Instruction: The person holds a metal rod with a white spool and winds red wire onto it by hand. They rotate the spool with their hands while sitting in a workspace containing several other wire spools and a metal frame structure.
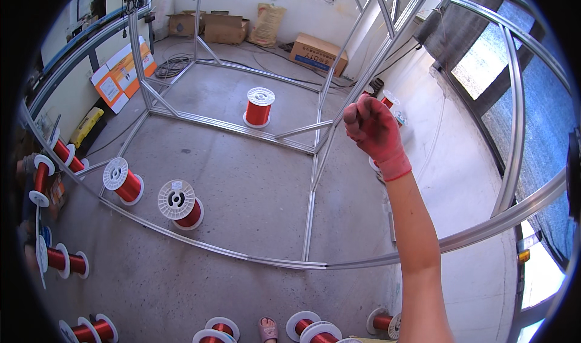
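My right hand [378, 131], in a red glove with darkened fingers, is raised at the right of centre, above the floor and in front of the metal frame. Its fingers are curled closed; anything between them is too small to make out. My left hand is out of view. Spools of red-brown wire with white flanges stand about the floor. One spool [259, 108] is upright inside the far part of the frame, and two more, a left spool [124, 182] and a nearer spool [181, 205], stand in its near part.
The silver metal frame [242, 127] has bars along the floor and posts rising around me. Several spools line the left and near edges, including one spool [66, 261]. A sandalled foot [267, 329] shows below. Cardboard boxes [225, 28] and a cable coil [172, 66] lie far back.
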Tool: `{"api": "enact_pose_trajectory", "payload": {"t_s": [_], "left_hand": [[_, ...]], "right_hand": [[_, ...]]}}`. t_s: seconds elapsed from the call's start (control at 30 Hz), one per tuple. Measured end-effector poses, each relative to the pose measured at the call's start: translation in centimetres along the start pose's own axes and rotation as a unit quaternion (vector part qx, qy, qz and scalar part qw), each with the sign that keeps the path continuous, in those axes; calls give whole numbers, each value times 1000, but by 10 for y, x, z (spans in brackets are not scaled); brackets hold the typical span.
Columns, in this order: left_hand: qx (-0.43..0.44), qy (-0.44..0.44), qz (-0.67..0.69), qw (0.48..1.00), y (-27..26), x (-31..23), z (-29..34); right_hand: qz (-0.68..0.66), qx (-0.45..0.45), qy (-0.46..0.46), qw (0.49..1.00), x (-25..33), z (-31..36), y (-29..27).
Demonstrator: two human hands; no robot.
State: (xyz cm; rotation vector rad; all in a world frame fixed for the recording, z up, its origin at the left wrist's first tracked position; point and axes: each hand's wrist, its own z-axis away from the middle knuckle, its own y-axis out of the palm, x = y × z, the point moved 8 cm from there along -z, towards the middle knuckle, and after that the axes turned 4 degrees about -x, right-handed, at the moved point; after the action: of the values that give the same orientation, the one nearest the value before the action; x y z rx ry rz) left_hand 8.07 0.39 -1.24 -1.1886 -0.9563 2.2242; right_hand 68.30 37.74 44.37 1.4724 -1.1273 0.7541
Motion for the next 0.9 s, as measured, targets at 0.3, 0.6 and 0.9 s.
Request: {"api": "enact_pose_trajectory", "payload": {"t_s": [0.3, 0.6, 0.9], "left_hand": [[75, -56, 28, 995, 4, 0, -4], [47, -73, -5, 996, 29, 13, 6], [-279, 90, -79, 953, 51, 11, 34]], "right_hand": [[26, -61, -50, 997, -12, 29, 16], [-165, -156, -39, 973, -69, 101, -49], [185, -388, -73, 900, -65, 126, -56]]}}
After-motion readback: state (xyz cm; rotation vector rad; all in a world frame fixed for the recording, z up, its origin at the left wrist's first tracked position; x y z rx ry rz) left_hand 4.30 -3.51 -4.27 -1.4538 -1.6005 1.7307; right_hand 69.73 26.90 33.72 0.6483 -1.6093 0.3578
